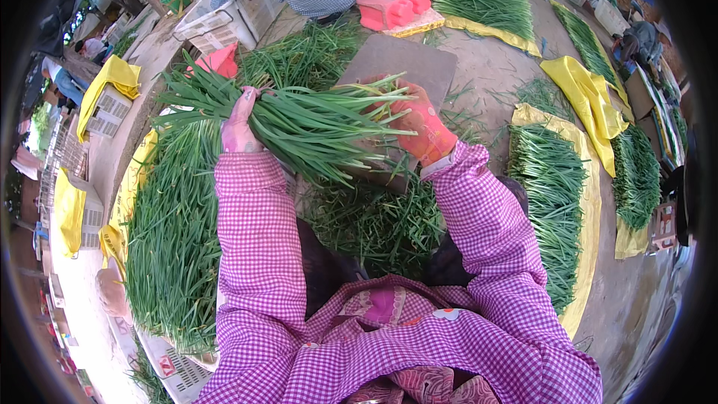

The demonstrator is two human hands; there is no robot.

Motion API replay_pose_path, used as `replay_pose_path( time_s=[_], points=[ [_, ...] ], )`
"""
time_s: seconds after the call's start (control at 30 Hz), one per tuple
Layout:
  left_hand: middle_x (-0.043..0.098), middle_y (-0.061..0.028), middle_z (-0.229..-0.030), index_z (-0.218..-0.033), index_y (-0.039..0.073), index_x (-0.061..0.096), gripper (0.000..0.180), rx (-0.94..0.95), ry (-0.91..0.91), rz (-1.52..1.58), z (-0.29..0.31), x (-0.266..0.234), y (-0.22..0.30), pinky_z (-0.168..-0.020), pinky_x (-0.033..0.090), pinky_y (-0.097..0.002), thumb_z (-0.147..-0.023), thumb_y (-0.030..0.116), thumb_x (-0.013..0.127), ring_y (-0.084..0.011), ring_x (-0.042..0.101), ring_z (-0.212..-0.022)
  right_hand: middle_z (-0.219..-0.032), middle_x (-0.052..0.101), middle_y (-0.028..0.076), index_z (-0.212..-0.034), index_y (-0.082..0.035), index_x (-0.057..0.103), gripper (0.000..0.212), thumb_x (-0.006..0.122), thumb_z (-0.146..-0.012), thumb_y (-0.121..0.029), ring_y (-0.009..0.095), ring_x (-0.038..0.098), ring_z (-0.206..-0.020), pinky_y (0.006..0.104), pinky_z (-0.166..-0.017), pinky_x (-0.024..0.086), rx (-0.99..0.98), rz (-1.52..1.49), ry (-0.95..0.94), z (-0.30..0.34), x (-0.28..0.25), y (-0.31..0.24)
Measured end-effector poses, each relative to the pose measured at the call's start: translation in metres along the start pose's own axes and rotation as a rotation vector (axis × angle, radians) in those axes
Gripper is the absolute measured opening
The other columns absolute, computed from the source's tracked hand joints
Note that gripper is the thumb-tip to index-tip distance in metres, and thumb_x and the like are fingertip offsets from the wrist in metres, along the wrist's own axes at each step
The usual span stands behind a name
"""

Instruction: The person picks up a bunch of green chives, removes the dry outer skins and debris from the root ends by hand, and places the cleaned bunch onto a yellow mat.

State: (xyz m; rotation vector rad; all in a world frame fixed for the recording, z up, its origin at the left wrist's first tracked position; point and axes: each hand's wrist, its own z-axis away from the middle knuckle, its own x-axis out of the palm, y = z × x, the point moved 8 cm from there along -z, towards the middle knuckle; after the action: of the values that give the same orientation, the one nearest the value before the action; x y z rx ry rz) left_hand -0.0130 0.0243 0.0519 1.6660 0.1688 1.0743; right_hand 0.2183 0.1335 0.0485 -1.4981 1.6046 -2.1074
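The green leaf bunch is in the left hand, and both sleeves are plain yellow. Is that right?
Not plain yellow: the head view shows both sleeves in purple-and-white check. The left hand does hold the green leaf bunch.

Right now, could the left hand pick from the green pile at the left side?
Probably not without letting go: the left hand is closed around a green bunch, though the green pile lies close by.

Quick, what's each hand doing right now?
Left hand: closed around a bundle of long green leaves.
Right hand: at the bundle's right end; whether it grips cannot be told.
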Motion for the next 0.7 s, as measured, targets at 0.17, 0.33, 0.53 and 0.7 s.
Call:
replay_pose_path(
  time_s=[0.17, 0.33, 0.53, 0.7],
  points=[
    [0.06, -0.0131, -0.08, -0.085, 0.003, 0.054, 0.013, 0.099, 0.035, 0.143, -0.019, -0.02, 0.004, -0.071, 0.052, -0.0405, -0.085, 0.016, 0.053, -0.0267, 0.059, -0.071, -0.095, 0.063, 0.012, -0.105, 0.002, 0.054, 0.021, 0.054, -0.085, -0.004, 0.02, 0.063, -0.08, 0.032, -0.071, 0.052, -0.083, -0.008, -0.028, -0.002, -0.009, -0.01],
    [0.06, -0.0131, -0.085, -0.087, 0.004, 0.054, 0.015, 0.062, 0.196, 0.238, -0.019, -0.038, 0.008, -0.075, 0.051, -0.0435, -0.085, 0.018, 0.051, -0.0282, 0.059, -0.079, -0.092, 0.064, 0.009, -0.103, 0.0, 0.057, 0.019, 0.054, -0.088, -0.011, 0.016, 0.062, -0.078, 0.0312, -0.072, 0.05, -0.299, -0.093, 0.092, -0.003, -0.069, -0.064],
    [0.061, -0.0129, -0.088, -0.091, 0.004, 0.053, 0.015, 0.01, 0.22, 0.341, -0.033, -0.061, -0.002, -0.076, 0.051, -0.0445, -0.085, 0.018, 0.05, -0.0284, 0.06, -0.081, -0.088, 0.064, 0.005, -0.098, -0.001, 0.062, 0.024, 0.065, -0.084, -0.02, 0.012, 0.06, -0.075, 0.0248, -0.07, 0.045, -0.126, 0.512, 0.175, 0.006, -0.028, -0.044],
    [0.059, -0.0128, -0.086, -0.086, 0.002, 0.054, 0.013, 0.079, 0.178, 0.299, -0.041, -0.06, -0.01, -0.075, 0.051, -0.0434, -0.081, 0.014, 0.055, -0.0282, 0.059, -0.08, -0.084, 0.063, 0.003, -0.096, 0.001, 0.063, 0.022, 0.067, -0.08, -0.014, 0.009, 0.055, -0.072, 0.0219, -0.069, 0.042, 0.004, 0.458, 0.248, 0.0, -0.01, 0.006]
  ],
)
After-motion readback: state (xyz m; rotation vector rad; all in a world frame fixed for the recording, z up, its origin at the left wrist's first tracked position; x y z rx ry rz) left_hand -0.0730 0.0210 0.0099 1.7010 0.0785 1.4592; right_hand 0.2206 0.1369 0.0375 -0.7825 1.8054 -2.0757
